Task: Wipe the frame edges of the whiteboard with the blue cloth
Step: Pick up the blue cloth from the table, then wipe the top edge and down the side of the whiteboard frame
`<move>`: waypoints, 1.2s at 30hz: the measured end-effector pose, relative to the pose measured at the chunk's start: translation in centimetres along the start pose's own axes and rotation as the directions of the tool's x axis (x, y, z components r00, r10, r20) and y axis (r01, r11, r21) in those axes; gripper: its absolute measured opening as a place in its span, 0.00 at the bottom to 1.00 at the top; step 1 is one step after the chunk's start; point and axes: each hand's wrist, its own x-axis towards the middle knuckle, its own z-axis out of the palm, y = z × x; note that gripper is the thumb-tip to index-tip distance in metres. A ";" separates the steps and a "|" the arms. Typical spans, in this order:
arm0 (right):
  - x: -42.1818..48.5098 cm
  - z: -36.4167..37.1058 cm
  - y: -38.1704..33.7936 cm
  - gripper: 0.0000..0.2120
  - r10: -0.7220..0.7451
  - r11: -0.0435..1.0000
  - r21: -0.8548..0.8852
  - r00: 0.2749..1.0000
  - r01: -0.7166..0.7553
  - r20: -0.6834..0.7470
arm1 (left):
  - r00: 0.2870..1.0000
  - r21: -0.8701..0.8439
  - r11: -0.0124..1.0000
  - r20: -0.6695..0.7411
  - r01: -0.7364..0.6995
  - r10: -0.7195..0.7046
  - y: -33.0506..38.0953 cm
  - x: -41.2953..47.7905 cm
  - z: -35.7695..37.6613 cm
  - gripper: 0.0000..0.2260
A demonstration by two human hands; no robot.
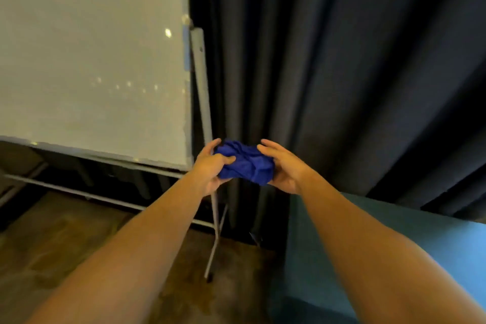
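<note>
A crumpled blue cloth (246, 162) is bunched between both hands at mid-frame. My left hand (210, 166) grips its left side with thumb and fingers curled around it. My right hand (285, 166) cups its right side, fingers lying over the top. The whiteboard (92, 60) fills the upper left, tilted on its stand. Its grey frame runs down the right edge (187, 66) and along the bottom edge (86, 152). The cloth is just right of the board's lower right corner and does not touch the frame.
A grey stand leg (202, 92) slants down behind the board's right edge to the brown floor (65, 244). Dark curtains (342, 73) hang right of the board. A teal surface (420, 239) lies at the lower right, under my right forearm.
</note>
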 end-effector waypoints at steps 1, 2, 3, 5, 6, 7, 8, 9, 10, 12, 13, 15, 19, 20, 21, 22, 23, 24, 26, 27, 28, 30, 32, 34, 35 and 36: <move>-0.5 3.4 -1.8 0.27 0.004 0.999 -0.033 0.998 -0.002 0.069 | 0.998 -0.037 0.998 -0.004 -0.056 0.056 3.4 -1.2 -2.1 0.30; -0.9 6.2 -3.5 0.30 0.030 0.996 -0.087 0.993 -0.020 0.114 | 0.996 -0.065 0.994 -0.001 -0.093 0.093 6.3 -2.3 -3.7 0.33; -1.4 9.0 -4.9 0.31 0.063 0.988 -0.149 0.987 -0.041 0.148 | 0.992 -0.077 0.989 0.000 -0.126 0.126 9.2 -3.6 -5.6 0.35; -2.4 14.7 -7.1 0.31 0.126 0.971 -0.226 0.969 -0.078 0.211 | 0.982 -0.069 0.980 0.026 -0.184 0.186 14.7 -6.6 -9.3 0.35; -2.8 17.0 -7.7 0.29 0.136 0.969 -0.232 0.965 -0.083 0.223 | 0.978 -0.030 0.978 0.036 -0.204 0.205 16.8 -7.9 -10.8 0.33; -3.2 19.5 -8.2 0.27 0.122 0.972 -0.227 0.964 -0.067 0.238 | 0.972 0.026 0.972 0.038 -0.233 0.232 18.9 -9.3 -12.4 0.31; -3.6 21.8 -8.6 0.25 0.094 0.975 -0.219 0.963 -0.038 0.251 | 0.964 0.068 0.962 0.043 -0.265 0.262 20.7 -10.4 -13.9 0.29; -3.8 23.8 -9.0 0.24 0.050 0.976 -0.218 0.963 0.010 0.266 | 0.956 0.096 0.951 0.046 -0.294 0.291 22.3 -11.3 -15.1 0.27; -4.0 25.9 -9.4 0.22 -0.005 0.970 -0.232 0.959 0.073 0.284 | 0.946 0.122 0.938 0.046 -0.325 0.322 24.0 -12.1 -16.4 0.26; -3.8 29.4 -10.5 0.18 -0.126 0.940 -0.269 0.946 0.210 0.298 | 0.922 0.180 0.905 0.043 -0.385 0.384 26.9 -12.9 -18.2 0.26; -3.6 31.0 -11.4 0.17 -0.186 0.923 -0.274 0.935 0.272 0.301 | 0.909 0.216 0.884 0.042 -0.415 0.416 28.4 -13.1 -19.0 0.26; -3.3 33.7 -13.2 0.16 -0.288 0.885 -0.275 0.906 0.376 0.310 | 0.875 0.284 0.834 0.045 -0.474 0.482 31.2 -13.2 -20.0 0.28; -1.4 38.6 -18.3 0.15 -0.427 0.760 -0.347 0.824 0.550 0.371 | 0.762 0.433 0.678 0.033 -0.594 0.647 37.3 -11.4 -21.7 0.30; -0.7 39.8 -19.8 0.15 -0.444 0.714 -0.380 0.800 0.588 0.403 | 0.726 0.470 0.634 0.023 -0.614 0.687 39.0 -10.5 -22.1 0.31; 0.1 40.9 -21.5 0.15 -0.458 0.661 -0.416 0.775 0.625 0.436 | 0.692 0.506 0.592 0.012 -0.627 0.722 40.8 -9.4 -22.5 0.30; 0.9 42.0 -23.2 0.14 -0.478 0.604 -0.444 0.747 0.661 0.462 | 0.655 0.545 0.546 0.006 -0.636 0.756 42.6 -8.3 -22.9 0.28; 1.7 43.0 -24.9 0.13 -0.509 0.545 -0.467 0.718 0.696 0.475 | 0.618 0.585 0.496 0.011 -0.642 0.786 44.5 -7.1 -23.3 0.25; 2.7 44.2 -26.7 0.11 -0.553 0.484 -0.481 0.681 0.731 0.480 | 0.579 0.625 0.438 0.027 -0.646 0.815 46.5 -5.8 -23.7 0.21; 4.9 46.4 -30.0 0.10 -0.639 0.374 -0.500 0.608 0.781 0.471 | 0.514 0.691 0.333 0.065 -0.642 0.855 50.2 -2.9 -24.4 0.15; 6.2 47.6 -31.8 0.10 -0.670 0.325 -0.505 0.572 0.799 0.473 | 0.489 0.703 0.296 0.085 -0.647 0.868 52.4 -1.1 -24.7 0.13; 7.3 48.7 -33.4 0.09 -0.686 0.289 -0.515 0.550 0.807 0.477 | 0.475 0.707 0.274 0.100 -0.652 0.874 54.4 0.3 -24.9 0.12; 9.9 51.2 -37.7 0.09 -0.713 0.229 -0.529 0.511 0.817 0.480 | 0.459 0.692 0.263 0.112 -0.673 0.881 59.5 3.3 -25.0 0.11; 13.0 54.1 -42.1 0.09 -0.750 0.173 -0.526 0.457 0.833 0.478 | 0.458 0.629 0.293 0.114 -0.720 0.882 64.7 6.5 -25.3 0.12; 14.9 56.3 -45.3 0.09 -0.792 0.151 -0.501 0.407 0.852 0.454 | 0.482 0.526 0.358 0.115 -0.771 0.868 68.4 8.4 -25.1 0.14; 15.8 57.4 -46.5 0.09 -0.815 0.144 -0.490 0.384 0.859 0.435 | 0.495 0.465 0.391 0.121 -0.794 0.861 70.0 9.3 -25.1 0.14; 17.1 58.8 -47.7 0.07 -0.837 0.126 -0.492 0.359 0.861 0.413 | 0.500 0.414 0.414 0.122 -0.811 0.858 71.5 10.6 -25.3 0.14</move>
